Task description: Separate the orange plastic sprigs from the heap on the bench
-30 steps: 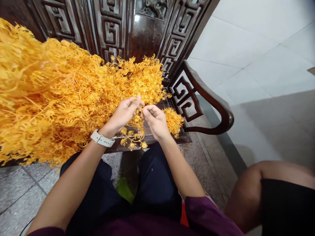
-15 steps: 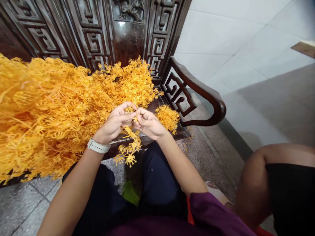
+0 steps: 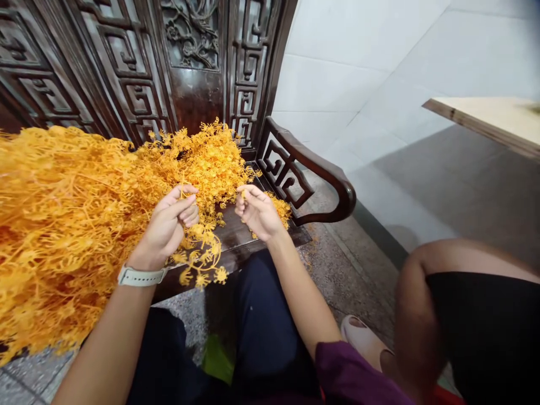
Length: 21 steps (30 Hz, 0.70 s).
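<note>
At the carved wooden settee (image 3: 232, 228), a yellow flower sprig (image 3: 208, 256), probably light, bendable, best held by stem, is pinched by left fingers (image 3: 182, 208); a floret (image 3: 243, 194) by right fingers (image 3: 253, 200).

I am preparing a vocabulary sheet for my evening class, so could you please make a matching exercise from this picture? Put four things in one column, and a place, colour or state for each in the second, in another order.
Column one
1. Right hand
2. Pale strap
3. Sleeve
4. Small orange pile

Column two
A. Purple
B. On the bench seat, beside the armrest
C. Pinching a small orange piece in its fingers
D. Has a row of dark holes

Right pairs: 1-C, 2-D, 3-A, 4-B
</note>
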Available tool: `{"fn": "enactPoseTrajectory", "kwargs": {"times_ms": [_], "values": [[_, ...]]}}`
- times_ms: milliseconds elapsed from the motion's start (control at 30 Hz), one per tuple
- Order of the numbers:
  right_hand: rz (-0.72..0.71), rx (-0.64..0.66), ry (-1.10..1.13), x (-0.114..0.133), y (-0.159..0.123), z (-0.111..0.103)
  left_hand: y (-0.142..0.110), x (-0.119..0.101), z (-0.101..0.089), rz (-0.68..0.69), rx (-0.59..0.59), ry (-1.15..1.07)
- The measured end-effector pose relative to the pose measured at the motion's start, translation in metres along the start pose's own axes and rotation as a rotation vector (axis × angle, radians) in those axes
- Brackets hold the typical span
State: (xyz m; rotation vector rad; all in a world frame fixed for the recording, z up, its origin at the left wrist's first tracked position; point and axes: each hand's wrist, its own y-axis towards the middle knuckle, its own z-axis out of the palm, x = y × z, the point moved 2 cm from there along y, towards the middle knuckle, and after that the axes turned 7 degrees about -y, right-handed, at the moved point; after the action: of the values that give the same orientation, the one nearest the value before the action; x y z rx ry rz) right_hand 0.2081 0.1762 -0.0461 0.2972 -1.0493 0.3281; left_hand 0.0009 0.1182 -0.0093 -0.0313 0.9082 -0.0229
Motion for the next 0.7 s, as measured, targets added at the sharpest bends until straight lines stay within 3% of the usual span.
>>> {"fn": "enactPoseTrajectory", "kwargs": {"times_ms": [233,433,567,700], "values": [[-0.073,-0.307,-0.268,-0.014,0.012,-0.045,0.002,0.008,-0.003,-0.013,-0.022,-0.01],[-0.233,-0.633,-0.824,-0.02,0.02,-0.092,0.007,0.007,-0.009,0.055,-0.122,0.028],[-0.264,-0.734,-0.987,-0.016,0.016,-0.121,0.008,0.006,-0.012,0.059,-0.17,0.049],[-0.333,-0.811,-1.094,-0.006,0.006,-0.129,0.007,0.006,-0.011,0.039,-0.174,0.093]]}}
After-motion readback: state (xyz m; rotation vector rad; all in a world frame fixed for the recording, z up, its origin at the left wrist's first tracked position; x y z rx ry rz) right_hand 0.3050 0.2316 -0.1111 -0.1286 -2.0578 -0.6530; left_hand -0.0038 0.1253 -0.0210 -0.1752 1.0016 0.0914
